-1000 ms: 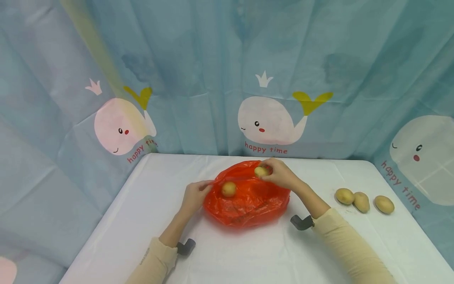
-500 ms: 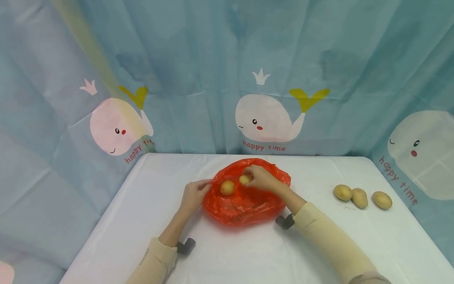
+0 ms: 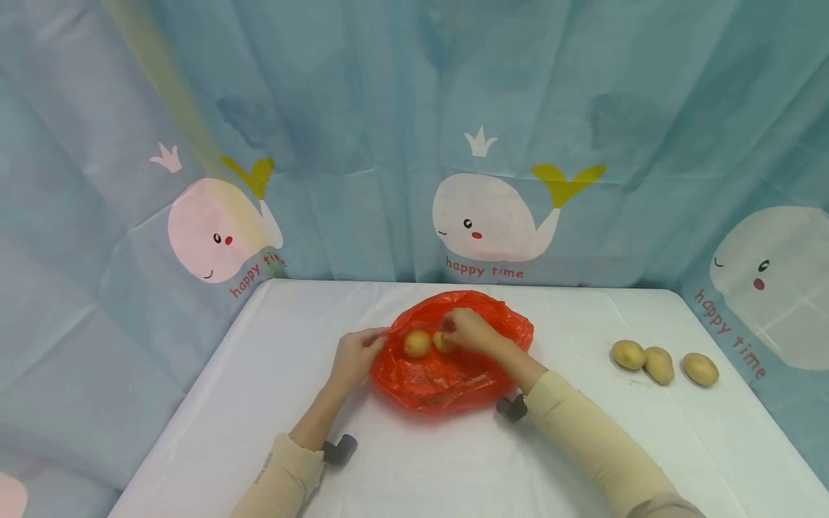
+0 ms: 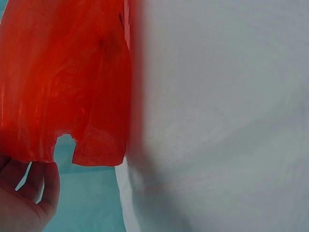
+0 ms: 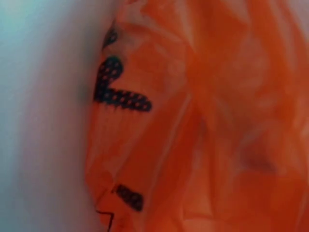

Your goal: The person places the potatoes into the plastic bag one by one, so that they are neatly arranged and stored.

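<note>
A red plastic bag (image 3: 430,385) lies with its mouth spread on the white table. My left hand (image 3: 353,355) pinches the bag's left edge; in the left wrist view its fingertips meet the red plastic (image 4: 72,87). Inside the bag rests one potato (image 3: 417,344). Just right of it, my right hand (image 3: 471,332) has its fingers on a second potato (image 3: 443,342), low in the bag and partly hidden by those fingers. In the right wrist view the bag's orange-red side (image 5: 193,145) with black print fills most of the picture, and the hand is out of sight.
On the right of the white table (image 3: 583,446) lie three more potatoes: two touching, the left one (image 3: 628,355) and its neighbour (image 3: 659,365), and one apart (image 3: 700,369). A blue curtain (image 3: 363,230) printed with whales hangs behind and at the sides.
My right hand has carried its potato left and down into the bag, next to the potato there. The left hand has stayed at the bag's edge.
</note>
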Available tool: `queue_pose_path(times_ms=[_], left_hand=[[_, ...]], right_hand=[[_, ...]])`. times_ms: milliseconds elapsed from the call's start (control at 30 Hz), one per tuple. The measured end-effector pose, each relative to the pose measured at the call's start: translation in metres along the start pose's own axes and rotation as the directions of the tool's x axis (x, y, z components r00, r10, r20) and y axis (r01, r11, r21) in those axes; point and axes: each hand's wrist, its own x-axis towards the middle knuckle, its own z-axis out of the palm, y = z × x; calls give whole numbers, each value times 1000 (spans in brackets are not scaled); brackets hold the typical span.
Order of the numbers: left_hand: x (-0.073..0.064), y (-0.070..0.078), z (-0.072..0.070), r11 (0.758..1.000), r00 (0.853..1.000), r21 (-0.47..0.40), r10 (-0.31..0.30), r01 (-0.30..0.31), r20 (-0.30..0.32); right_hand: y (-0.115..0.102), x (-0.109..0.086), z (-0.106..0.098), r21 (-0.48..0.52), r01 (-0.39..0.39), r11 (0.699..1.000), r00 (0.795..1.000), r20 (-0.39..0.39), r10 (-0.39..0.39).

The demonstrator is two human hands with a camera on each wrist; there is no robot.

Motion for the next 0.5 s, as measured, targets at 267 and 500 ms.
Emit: queue_pose_path(times_ms=[267,500], left_hand=[[-1,2,-1,1000,1000,-8,13,-13,2],[-1,4,-1,1000,1000,-12,7,-7,6]], right_hand=[[4,-5,-2,39,-17,999,1000,14,17],[10,-10,-10,16,14,1000,1000,5,-14]])
